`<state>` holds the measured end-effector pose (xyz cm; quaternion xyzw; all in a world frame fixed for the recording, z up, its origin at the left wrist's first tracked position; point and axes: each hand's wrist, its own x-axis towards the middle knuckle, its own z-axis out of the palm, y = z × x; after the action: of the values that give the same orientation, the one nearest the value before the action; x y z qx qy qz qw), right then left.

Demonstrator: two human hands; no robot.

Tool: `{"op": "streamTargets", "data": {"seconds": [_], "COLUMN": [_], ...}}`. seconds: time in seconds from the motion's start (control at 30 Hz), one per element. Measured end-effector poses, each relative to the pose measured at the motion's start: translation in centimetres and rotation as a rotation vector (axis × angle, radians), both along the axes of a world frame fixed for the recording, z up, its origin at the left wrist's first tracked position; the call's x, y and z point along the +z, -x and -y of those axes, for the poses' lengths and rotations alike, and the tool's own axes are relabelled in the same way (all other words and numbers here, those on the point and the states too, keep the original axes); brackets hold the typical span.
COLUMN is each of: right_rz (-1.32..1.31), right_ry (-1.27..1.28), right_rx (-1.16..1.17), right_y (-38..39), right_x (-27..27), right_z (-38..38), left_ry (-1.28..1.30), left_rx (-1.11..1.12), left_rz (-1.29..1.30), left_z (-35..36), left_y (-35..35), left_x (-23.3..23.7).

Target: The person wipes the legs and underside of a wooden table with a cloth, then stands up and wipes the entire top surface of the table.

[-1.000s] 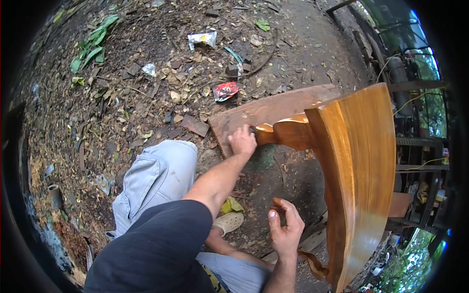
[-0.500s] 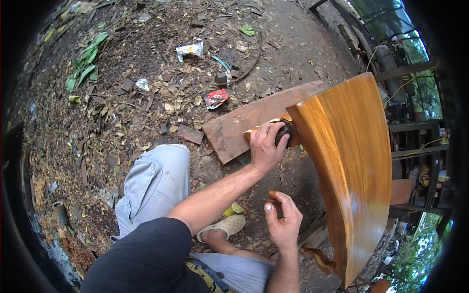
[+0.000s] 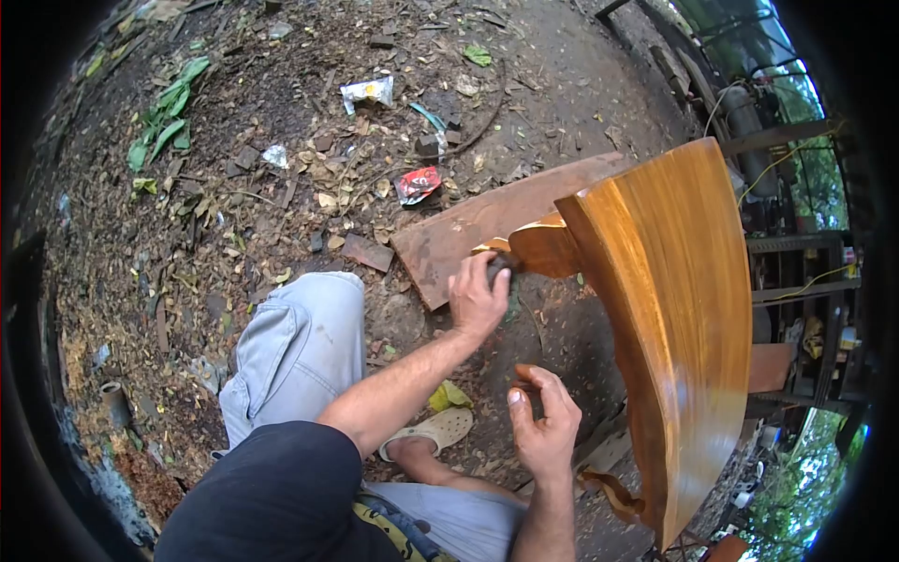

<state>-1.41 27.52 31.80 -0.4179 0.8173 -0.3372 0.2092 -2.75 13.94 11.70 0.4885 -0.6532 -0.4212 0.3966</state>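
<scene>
Gripped in the left hand [image 3: 478,302], between bent fingers and thumb: a dark pad [image 3: 499,266], largely covered by the fingers. Pressed against the narrow free end of the shaped leg [image 3: 548,249], with the leg extending from there to the right, away from the fingertips. Joined at the far end of that leg: the glossy, curved wooden slab [image 3: 674,328], standing on edge, well apart from the left hand and to its right. Below and to the right of the left hand, just left of the slab's lower part: the right hand [image 3: 545,423], half open, fingers curled, thumb apart, gripping nothing visible, clear of the wood. Further down, beside the slab's lower edge: a second shaped leg [image 3: 613,498]. Behind the first leg, seen from above: a flat reddish-brown board [image 3: 468,229] on the littered ground [image 3: 234,215]; contact between leg and board impossible to tell. Beyond the board's left edge: a brick-coloured piece [image 3: 367,253]; farther up, a red wrapper [image 3: 418,184] and a white wrapper [image 3: 367,94].
</scene>
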Motion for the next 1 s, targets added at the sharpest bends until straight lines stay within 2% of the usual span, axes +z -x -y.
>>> {"op": "streamTargets", "data": {"seconds": [0.1, 0.17, 0.3, 0.4, 0.53, 0.57, 0.67, 0.7, 0.8, 0.87, 1.0], "right_rz": [-0.017, -0.020, -0.015, -0.005, 0.011, 0.011, 0.003, -0.001, 0.004, 0.006, -0.004], "right_ry": [-0.009, -0.019, -0.019, -0.008, -0.006, -0.003, 0.005, 0.006, 0.010, 0.011, 0.004], "right_rx": [0.007, 0.006, 0.004, 0.005, 0.007, 0.008, 0.016, 0.016, 0.010, 0.012, 0.018], "right_y": [0.2, 0.2, 0.0, 0.0, -0.1, -0.2, -0.2, -0.1, -0.1, 0.0, 0.3], "right_x": [0.0, 0.1, 0.1, 0.2, 0.0, 0.0, 0.2, 0.4, 0.6, 0.5, 0.1], "right_z": [0.0, -0.1, -0.2, -0.3, -0.6, -0.6, -0.7, -0.6, -0.5, -0.5, -0.6], "left_ry": [0.138, 0.229, 0.229, 0.258, 0.057, -0.068, -0.472, -0.551, -0.512, -0.319, -0.173], "left_rx": [-0.060, -0.098, -0.145, -0.120, -0.103, -0.153, -0.176, -0.100, 0.116, 0.085, 0.030], "left_rz": [-0.117, -0.179, -0.130, -0.107, 0.000, 0.054, 0.026, 0.039, -0.112, -0.233, -0.279], "left_z": [0.8, 1.1, 0.7, 0.6, 0.3, 0.1, -0.2, -0.4, -0.9, -1.5, -1.8], "left_y": [1.3, 2.2, 2.9, 3.1, 3.8, 3.9, 4.1, 4.2, 3.3, 2.9, 3.4], "left_x": [4.5, 5.9, 4.4, 1.2, -4.2, -5.5, -5.7, -5.3, -1.6, 0.4, 3.1]}}
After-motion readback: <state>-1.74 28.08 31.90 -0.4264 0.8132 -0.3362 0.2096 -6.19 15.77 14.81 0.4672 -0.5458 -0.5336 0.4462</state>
